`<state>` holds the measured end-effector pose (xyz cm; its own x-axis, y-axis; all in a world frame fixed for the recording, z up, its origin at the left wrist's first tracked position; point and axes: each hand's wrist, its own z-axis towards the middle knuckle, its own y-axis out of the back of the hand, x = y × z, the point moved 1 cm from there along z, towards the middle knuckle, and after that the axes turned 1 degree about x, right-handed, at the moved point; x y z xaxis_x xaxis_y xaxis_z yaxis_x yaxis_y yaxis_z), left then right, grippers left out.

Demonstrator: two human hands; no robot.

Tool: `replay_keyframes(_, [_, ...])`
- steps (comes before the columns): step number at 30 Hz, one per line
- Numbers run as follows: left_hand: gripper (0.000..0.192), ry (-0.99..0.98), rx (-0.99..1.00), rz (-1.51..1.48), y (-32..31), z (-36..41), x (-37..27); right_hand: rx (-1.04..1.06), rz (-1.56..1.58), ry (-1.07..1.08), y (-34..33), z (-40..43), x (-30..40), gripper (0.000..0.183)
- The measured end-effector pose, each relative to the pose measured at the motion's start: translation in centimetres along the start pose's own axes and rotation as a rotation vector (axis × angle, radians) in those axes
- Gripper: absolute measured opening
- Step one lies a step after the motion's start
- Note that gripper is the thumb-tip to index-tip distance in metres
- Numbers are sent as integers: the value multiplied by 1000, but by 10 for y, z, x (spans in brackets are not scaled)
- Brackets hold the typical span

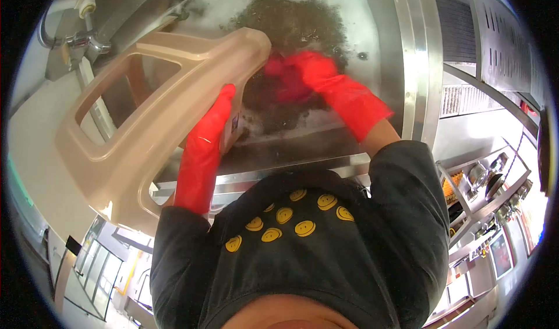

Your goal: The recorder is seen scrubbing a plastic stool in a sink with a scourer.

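Observation:
A beige moulded plastic piece of furniture (168,106), apparently a chair or stool with large cut-outs, leans at a slant over a metal sink. My left hand (209,124), in a red rubber glove, grips its long side, thumb on top and fingers hidden behind. My right hand (316,69), in a matching glove, is bent and blurred beside the upper right end of the plastic, just over the water. Below its fingers hangs a darker pinkish-red shape (295,84); whether it is a cloth or a reflection is unclear. Dark, sudsy water (288,17) fills the sink.
The stainless steel sink rim (417,63) runs down the right side. A chrome tap (85,41) is mounted at the upper left. Metal racks with pots and pans (480,176) stand farther right. The sink's near edge (257,176) lies in front of my body.

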<state>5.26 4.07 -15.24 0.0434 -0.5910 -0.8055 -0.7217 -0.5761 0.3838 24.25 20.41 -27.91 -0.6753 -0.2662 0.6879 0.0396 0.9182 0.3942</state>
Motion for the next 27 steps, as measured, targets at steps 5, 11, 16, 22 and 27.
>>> replay_keyframes(5, [55,-29,-13,68,1,10,28,-550,232,-400,0,11,-78,45])
replay_keyframes(11, [53,-155,198,111,-22,-5,24,-356,1156,-95,3,-15,18,34])
replay_keyframes(16, [52,-347,346,8,-33,-3,26,-434,1009,107,-36,-44,110,34])
replay_keyframes(22, [50,-448,450,-52,-20,-17,23,-854,386,199,-61,27,64,36])
replay_keyframes(27, [50,-359,421,42,-5,-32,19,-618,243,-84,-38,44,-14,34])
